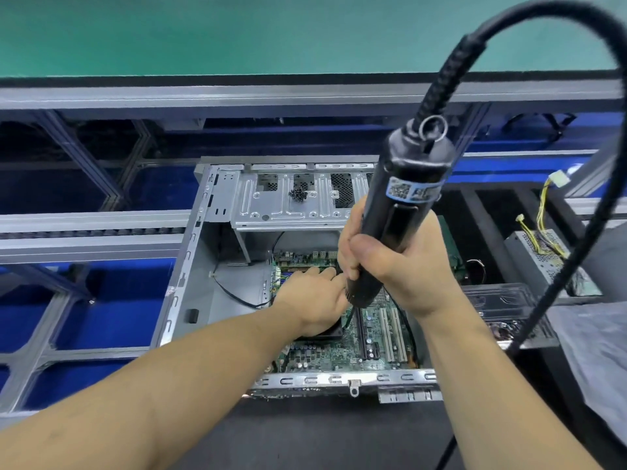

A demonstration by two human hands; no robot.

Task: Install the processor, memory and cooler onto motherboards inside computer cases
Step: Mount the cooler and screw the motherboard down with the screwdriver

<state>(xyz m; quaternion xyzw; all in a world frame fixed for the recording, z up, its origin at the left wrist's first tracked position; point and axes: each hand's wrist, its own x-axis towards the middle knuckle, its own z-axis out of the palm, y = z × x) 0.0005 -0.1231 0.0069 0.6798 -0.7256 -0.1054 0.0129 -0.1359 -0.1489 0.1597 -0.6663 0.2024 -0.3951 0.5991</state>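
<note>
An open grey computer case (190, 266) lies on the bench with a green motherboard (342, 354) inside. My right hand (397, 262) grips a black electric screwdriver (403, 205) held upright, its tip down near the black cooler (330, 334). A thick braided cable (441, 79) loops from the tool's top to the right. My left hand (314, 300) lies flat on the cooler, fingers toward the tool's tip; most of the cooler is hidden beneath it. The bit and any screw are hidden by my hands.
A small heap of dark screws (298, 195) sits on the case's drive bracket (288, 205). To the right stand a power supply (543, 259) with yellow wires and a clear plastic tray (502, 300). Grey conveyor rails (84, 232) run behind and left.
</note>
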